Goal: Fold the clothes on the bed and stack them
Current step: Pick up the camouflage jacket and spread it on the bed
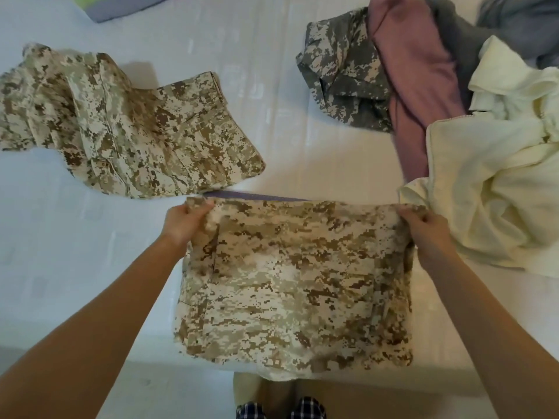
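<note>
We pinch the tan camo cloth by its top corners, left hand on one, right hand on the other. It stretches between our hands above the white bed.

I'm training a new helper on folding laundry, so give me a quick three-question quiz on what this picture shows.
1. True or false: the left hand and the right hand each hold a far corner of the tan camouflage garment.
2. The crumpled cloth beside the right hand is: A) grey B) cream C) mauve.
3. Fill in: a second camouflage piece lies on the bed to the person's ____.
Key: 1 true; 2 B; 3 left.
</note>
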